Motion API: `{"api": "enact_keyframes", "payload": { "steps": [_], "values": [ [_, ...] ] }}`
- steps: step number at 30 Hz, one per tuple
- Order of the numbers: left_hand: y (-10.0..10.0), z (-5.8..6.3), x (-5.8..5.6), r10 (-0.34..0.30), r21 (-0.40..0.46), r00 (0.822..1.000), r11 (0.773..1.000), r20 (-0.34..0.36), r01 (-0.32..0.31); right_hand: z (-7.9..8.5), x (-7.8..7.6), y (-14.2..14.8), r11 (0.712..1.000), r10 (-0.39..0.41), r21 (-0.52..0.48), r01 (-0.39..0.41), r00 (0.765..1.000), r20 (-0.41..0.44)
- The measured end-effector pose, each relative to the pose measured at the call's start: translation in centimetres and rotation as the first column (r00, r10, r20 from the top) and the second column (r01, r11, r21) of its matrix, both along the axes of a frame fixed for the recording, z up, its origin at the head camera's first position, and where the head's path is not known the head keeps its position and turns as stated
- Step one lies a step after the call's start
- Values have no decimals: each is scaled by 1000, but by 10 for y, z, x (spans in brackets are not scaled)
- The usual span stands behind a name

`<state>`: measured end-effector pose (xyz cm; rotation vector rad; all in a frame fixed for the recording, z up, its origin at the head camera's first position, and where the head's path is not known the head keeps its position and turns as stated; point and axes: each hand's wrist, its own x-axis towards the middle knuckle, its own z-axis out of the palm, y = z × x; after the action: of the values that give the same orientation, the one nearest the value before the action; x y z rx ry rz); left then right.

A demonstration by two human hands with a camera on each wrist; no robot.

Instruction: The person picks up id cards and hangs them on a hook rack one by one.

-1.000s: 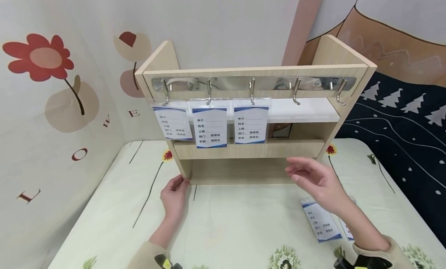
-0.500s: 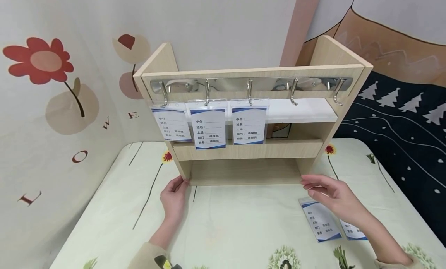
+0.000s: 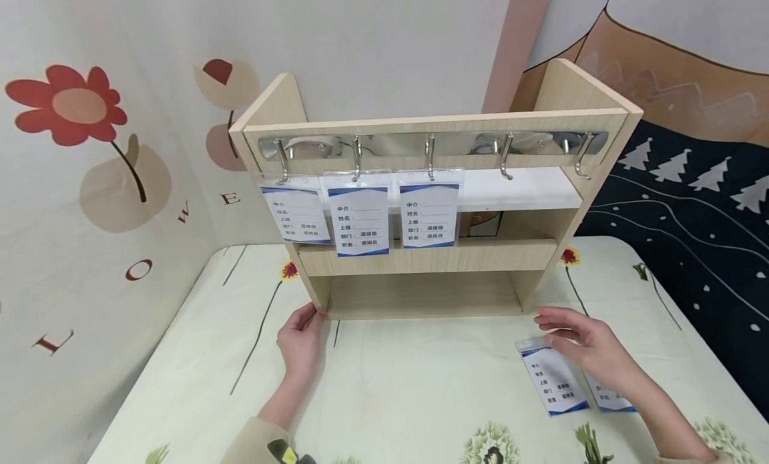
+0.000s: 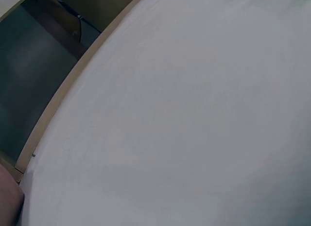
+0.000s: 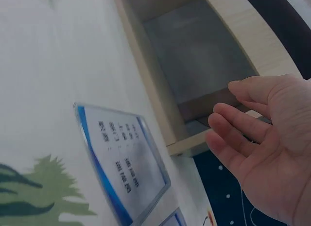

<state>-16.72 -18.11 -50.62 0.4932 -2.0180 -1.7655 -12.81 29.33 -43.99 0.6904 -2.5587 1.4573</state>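
Note:
A small wooden shelf (image 3: 408,295) stands on the printed cloth, with a metal hook rail (image 3: 393,143) across its upper front. Three badge holders, the left one (image 3: 296,213), the middle one (image 3: 359,221) and the right one (image 3: 428,215), hang from its three left hooks; the two right hooks carry nothing. My left hand (image 3: 299,340) holds the shelf's lower left corner, thumb in front. My right hand (image 3: 591,347) hovers with loosely bent fingers and grips nothing. Below it lies a badge holder (image 3: 554,378); a second badge holder (image 3: 608,392) is partly hidden behind the hand.
The pale cloth (image 3: 408,384) with flower prints covers the surface in front. A white curtain (image 3: 384,43) hangs behind, and a dark tree-printed fabric (image 3: 691,230) lies on the right. A white board (image 3: 523,189) runs across the shelf below the hooks.
My right hand has come down and to the right, from in front of the shelf to above the lying badge holders. My left hand has stayed at the shelf's corner.

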Motion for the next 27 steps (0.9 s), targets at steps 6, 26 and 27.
{"api": "enact_keyframes", "payload": {
  "steps": [6,26,27],
  "values": [
    [0,-1,-1,9,-5,1000,1000,-5,-9,-5,-1,8,998,-51,32,50,998,34],
    [0,1,0,-4,2,1000,1000,5,4,-20,-9,19,991,-100,109,82,980,171],
    [1,2,0,-5,2,1000,1000,6,5,-21,-10,18,989,-102,121,81,979,179]
  ]
}}
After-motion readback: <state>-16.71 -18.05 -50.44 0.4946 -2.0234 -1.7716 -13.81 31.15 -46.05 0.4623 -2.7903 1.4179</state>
